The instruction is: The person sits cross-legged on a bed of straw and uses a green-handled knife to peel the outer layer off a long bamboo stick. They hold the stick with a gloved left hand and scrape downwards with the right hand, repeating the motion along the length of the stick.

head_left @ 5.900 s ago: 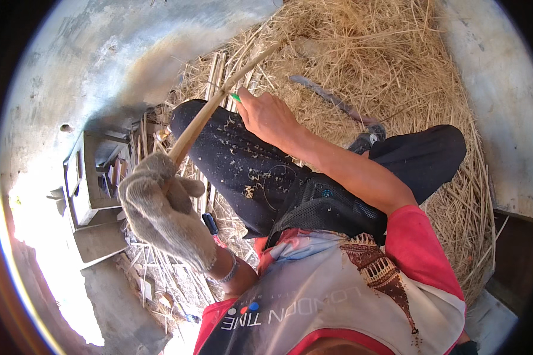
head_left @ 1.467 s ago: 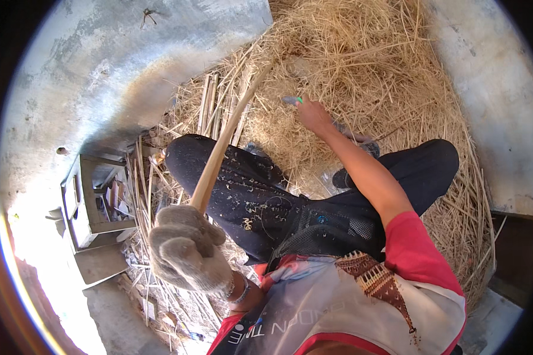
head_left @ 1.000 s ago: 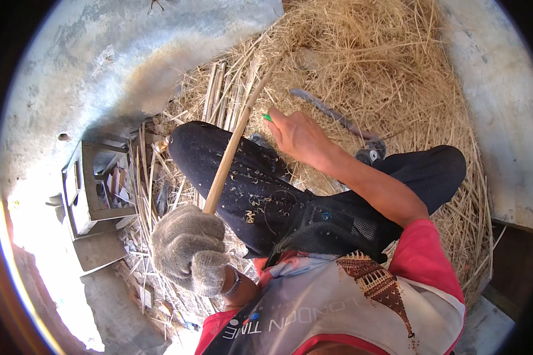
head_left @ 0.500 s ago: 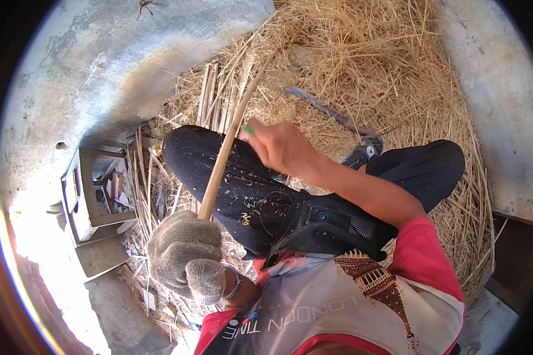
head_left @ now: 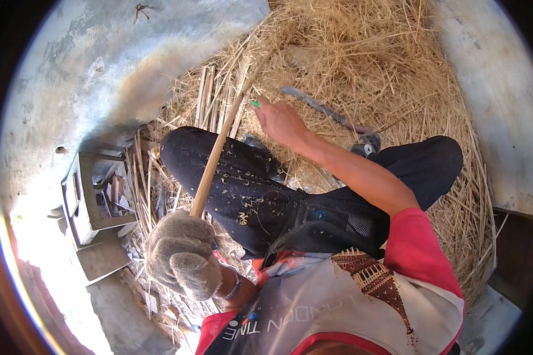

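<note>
My left hand [head_left: 183,254], in a grey knit glove, is closed around the lower end of a long pale bamboo strip [head_left: 218,148]. The strip slants up and away over my left thigh, and its thin far end blends into the straw. Bare and close beside the strip's upper half, my right hand [head_left: 281,123] has its fingers drawn together. A small green thing [head_left: 255,103] shows at its fingertips, too little of it visible to name. Whether that hand touches the strip I cannot tell.
A long knife [head_left: 317,103] with a grey blade lies on the heap of straw-like shavings [head_left: 361,65] ahead. Split bamboo pieces [head_left: 206,94] lie beyond my left knee. A wooden frame box [head_left: 100,195] stands at left. Grey walls [head_left: 497,112] close in both sides.
My right hand has moved forward and slightly left along the strip, with the green thing. My gloved left hand has shifted a little left, still holding the strip.
</note>
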`<state>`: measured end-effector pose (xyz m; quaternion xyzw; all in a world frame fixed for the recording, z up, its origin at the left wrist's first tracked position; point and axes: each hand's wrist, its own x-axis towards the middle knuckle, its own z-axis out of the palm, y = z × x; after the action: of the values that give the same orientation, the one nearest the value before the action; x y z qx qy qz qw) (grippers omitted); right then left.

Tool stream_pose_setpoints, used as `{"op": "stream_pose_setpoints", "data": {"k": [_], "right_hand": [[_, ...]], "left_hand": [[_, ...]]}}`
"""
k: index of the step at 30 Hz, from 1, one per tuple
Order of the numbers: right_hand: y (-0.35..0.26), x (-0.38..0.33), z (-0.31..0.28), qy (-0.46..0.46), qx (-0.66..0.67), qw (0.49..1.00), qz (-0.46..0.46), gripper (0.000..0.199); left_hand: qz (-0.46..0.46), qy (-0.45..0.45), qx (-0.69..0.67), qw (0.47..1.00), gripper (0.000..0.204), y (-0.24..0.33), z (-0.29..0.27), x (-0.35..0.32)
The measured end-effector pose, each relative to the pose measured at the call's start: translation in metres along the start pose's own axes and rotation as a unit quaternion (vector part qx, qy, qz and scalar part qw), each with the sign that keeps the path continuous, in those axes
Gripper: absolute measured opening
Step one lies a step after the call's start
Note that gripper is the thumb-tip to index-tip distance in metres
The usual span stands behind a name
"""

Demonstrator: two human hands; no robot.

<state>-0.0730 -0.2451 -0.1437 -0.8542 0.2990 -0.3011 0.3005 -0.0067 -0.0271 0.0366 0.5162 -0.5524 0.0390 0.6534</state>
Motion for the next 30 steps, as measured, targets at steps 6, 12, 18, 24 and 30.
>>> {"op": "stream_pose_setpoints", "data": {"k": [6, 12, 18, 24, 30], "right_hand": [[-0.012, -0.001, -0.003, -0.081, 0.019, 0.996, 0.014, 0.018], [0.085, -0.005, 0.014, 0.000, -0.125, 0.984, 0.125, 0.023], [-0.023, 0.000, -0.043, -0.095, 0.004, 0.984, 0.150, 0.029], [-0.054, -0.024, -0.049, -0.086, -0.012, 0.995, -0.044, 0.029], [-0.049, -0.030, -0.051, -0.130, -0.002, 0.991, 0.019, 0.024]], "left_hand": [[0.034, 0.024, 0.065, 0.997, 0.035, 0.000, 0.001, -0.001], [0.042, -0.063, -0.004, 0.997, 0.034, -0.003, -0.006, 0.007], [0.083, -0.242, -0.067, 0.964, 0.034, -0.014, -0.025, 0.025], [0.118, -0.280, -0.068, 0.950, 0.034, -0.020, -0.027, 0.037], [0.171, -0.392, -0.096, 0.899, 0.033, -0.023, -0.024, 0.052]]}}
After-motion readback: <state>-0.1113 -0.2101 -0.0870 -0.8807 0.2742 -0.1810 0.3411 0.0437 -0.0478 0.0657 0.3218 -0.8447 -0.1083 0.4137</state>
